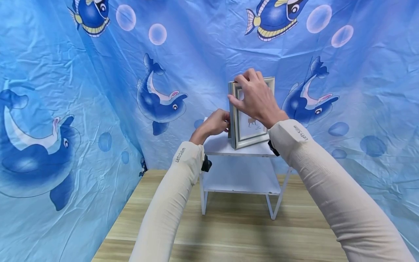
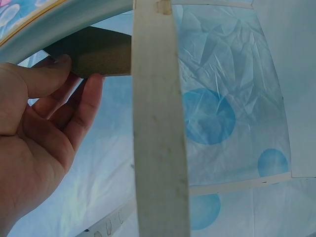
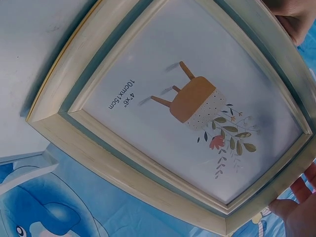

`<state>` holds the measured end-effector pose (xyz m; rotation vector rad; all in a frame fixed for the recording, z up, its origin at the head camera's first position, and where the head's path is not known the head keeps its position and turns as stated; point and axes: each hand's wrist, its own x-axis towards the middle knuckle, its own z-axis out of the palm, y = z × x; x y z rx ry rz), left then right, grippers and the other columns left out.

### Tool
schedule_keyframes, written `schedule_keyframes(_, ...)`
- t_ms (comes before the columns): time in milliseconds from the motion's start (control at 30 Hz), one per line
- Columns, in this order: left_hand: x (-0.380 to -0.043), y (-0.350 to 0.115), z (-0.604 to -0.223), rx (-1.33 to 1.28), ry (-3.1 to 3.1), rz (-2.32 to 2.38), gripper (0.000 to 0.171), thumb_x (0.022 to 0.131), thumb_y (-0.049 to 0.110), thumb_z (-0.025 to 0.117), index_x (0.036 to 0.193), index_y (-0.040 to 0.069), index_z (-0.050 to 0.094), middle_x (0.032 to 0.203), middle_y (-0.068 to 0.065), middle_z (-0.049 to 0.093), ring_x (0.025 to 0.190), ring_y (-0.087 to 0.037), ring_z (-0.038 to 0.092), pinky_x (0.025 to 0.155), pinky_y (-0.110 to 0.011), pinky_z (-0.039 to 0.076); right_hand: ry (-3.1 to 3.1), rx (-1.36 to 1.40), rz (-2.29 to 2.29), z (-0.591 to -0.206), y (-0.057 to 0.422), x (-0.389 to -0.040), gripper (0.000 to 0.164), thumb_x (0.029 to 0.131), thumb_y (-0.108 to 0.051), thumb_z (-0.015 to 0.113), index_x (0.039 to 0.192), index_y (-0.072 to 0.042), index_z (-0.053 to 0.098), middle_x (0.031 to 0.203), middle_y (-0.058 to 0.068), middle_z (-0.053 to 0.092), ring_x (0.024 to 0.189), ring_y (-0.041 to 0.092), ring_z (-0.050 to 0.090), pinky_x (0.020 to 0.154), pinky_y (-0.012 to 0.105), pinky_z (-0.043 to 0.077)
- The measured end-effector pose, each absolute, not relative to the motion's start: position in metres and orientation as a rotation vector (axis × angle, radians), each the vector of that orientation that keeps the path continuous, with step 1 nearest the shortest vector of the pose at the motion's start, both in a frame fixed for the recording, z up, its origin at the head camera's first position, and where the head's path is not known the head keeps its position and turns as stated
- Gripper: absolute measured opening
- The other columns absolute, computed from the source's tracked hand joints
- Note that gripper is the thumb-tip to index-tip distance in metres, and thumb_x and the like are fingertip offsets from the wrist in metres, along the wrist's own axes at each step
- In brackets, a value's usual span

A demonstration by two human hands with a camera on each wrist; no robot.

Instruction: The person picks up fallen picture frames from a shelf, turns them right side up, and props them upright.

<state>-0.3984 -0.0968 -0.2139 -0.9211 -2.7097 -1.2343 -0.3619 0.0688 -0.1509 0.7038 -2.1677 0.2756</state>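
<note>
A cream picture frame (image 1: pixel 252 141) stands upright on the white table (image 1: pixel 216 147), turned slightly sideways. Its print, a brown-legged animal with flowers and leaves, fills the right wrist view. My right hand (image 1: pixel 256 92) grips the frame's top edge, fingers over the top and thumb towards the left side. Behind the frame's left side, my left hand (image 1: pixel 214 123) holds the dark brown support flap (image 2: pixel 106 52) between thumb and fingers. In the left wrist view, a pale bar (image 2: pixel 159 123) hides part of that flap.
The small white table has a lower shelf (image 1: pixel 242 178) and thin metal legs (image 1: pixel 279 198) on a wood-patterned floor (image 1: pixel 239 240). Behind and to the left hangs a wrinkled blue curtain (image 1: pixel 203 54) printed with dolphins, fish and bubbles.
</note>
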Motion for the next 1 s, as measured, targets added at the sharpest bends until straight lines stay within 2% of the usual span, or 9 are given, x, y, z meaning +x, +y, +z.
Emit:
schedule_keyframes(267, -0.4002, -0.0971, -0.2132, -0.898, -2.713, -1.207, 0.036, 0.090, -0.018, 0.042, 0.111, -0.006, 0.069, 0.106, -0.020, 0.069, 0.089, -0.025, 0.066, 0.086, -0.043, 0.056, -2.164, 0.728, 0.276, -0.1492, 0.0703, -0.3636, 0.048, 0.092, -0.039, 0.067, 0.126, -0.005, 0.061, 0.121, 0.019, 0.053, 0.112, 0.034, 0.048, 0.090, 0.047, 0.048)
schedule_keyframes(533, -0.4025, -0.0972, -0.2136, -0.891, -2.703, -1.192, 0.036, 0.091, -0.017, 0.044, 0.111, -0.003, 0.070, 0.102, -0.017, 0.070, 0.083, -0.021, 0.062, 0.082, -0.041, 0.056, -2.165, 0.758, 0.278, -0.1477, 0.0728, -0.3654, 0.047, 0.092, -0.038, 0.067, 0.125, -0.005, 0.061, 0.120, 0.018, 0.053, 0.110, 0.034, 0.048, 0.091, 0.047, 0.046)
schedule_keyframes(733, -0.4039, -0.0972, -0.2142, -0.897, -2.689, -1.186, 0.037, 0.090, -0.017, 0.045, 0.111, -0.003, 0.071, 0.104, -0.019, 0.070, 0.084, -0.022, 0.063, 0.085, -0.047, 0.055, -2.164, 0.785, 0.284, -0.1477, 0.0750, -0.3659, 0.047, 0.092, -0.037, 0.067, 0.126, -0.005, 0.061, 0.119, 0.018, 0.053, 0.108, 0.034, 0.048, 0.090, 0.046, 0.045)
schedule_keyframes(1000, -0.4052, -0.0967, -0.2156, -0.869, -2.711, -1.146, 0.043, 0.089, -0.017, 0.044, 0.118, 0.000, 0.070, 0.109, -0.016, 0.071, 0.091, -0.023, 0.066, 0.083, -0.038, 0.056, -2.167, 0.810, 0.294, -0.1485, 0.0771, -0.3672, 0.047, 0.092, -0.037, 0.067, 0.126, -0.006, 0.061, 0.122, 0.018, 0.054, 0.105, 0.033, 0.047, 0.087, 0.044, 0.044)
